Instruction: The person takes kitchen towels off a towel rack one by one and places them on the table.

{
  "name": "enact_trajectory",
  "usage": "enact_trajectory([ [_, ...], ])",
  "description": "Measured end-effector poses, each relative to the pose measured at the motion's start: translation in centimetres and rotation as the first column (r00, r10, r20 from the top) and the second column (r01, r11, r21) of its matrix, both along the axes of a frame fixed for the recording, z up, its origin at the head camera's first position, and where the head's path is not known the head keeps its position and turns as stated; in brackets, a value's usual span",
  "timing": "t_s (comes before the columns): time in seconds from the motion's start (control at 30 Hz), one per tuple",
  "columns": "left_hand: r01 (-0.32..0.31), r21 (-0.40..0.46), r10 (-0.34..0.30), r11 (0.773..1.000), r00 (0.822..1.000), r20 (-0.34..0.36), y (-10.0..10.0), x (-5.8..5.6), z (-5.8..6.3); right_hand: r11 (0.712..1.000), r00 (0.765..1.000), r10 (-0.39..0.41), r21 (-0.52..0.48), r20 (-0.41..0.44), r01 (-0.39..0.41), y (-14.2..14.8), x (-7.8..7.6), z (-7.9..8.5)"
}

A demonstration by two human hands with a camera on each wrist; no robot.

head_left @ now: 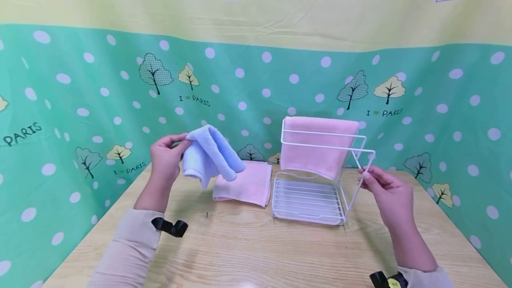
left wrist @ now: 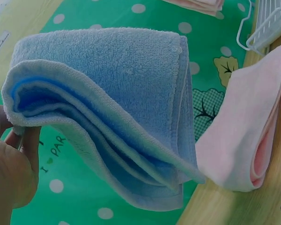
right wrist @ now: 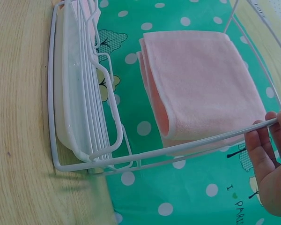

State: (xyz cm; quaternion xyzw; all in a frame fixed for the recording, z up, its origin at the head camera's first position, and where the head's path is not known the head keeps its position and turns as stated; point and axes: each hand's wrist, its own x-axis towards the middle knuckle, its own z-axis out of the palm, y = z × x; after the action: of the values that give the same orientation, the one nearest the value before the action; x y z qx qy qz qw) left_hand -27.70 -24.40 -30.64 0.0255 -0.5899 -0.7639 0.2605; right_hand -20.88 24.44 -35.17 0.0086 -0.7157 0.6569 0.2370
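My left hand (head_left: 168,158) pinches a folded light blue towel (head_left: 210,152) by one edge and holds it up over the table; its layers fan apart in the left wrist view. With thumb and fingers, my right hand (head_left: 390,192) grips the right side post of a white wire rack (head_left: 357,190). A pink towel (head_left: 316,146) hangs folded over the rack's rear top bar. At the rack's base sits a white tray (head_left: 308,221) under a wire grid. Left of the rack, a second folded pink towel (head_left: 245,186) lies on the table, partly behind the blue one.
The wooden table (head_left: 248,252) carries the rack and the pink towel. A green and yellow printed curtain (head_left: 256,74) closes off the back and both sides. A small dark speck (head_left: 206,214) shows on the tabletop left of the rack.
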Motion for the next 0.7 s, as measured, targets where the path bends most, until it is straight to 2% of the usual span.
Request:
enact_trajectory([
  [0.27,-0.042,0.024,0.041,0.999,0.999,0.007,0.3,0.0,-1.5,1.0,1.0,-0.009,0.018,-0.009,0.01,0.0,0.0,-0.1],
  [0.43,-0.064,0.081,0.063,0.995,0.998,0.018,0.7,-0.1,-2.6,1.0,1.0,-0.008,0.016,-0.013,0.008,0.0,0.0,-0.1],
  [0.53,-0.058,0.142,0.055,0.988,0.998,0.029,0.8,-0.3,-3.3,1.0,1.0,-0.012,0.017,-0.005,0.012,0.0,0.0,-0.1],
  [0.7,-0.04,0.192,0.029,0.981,0.998,0.06,0.6,-0.6,-4.7,0.998,1.0,-0.022,0.058,0.003,0.021,0.0,-0.1,0.1],
])
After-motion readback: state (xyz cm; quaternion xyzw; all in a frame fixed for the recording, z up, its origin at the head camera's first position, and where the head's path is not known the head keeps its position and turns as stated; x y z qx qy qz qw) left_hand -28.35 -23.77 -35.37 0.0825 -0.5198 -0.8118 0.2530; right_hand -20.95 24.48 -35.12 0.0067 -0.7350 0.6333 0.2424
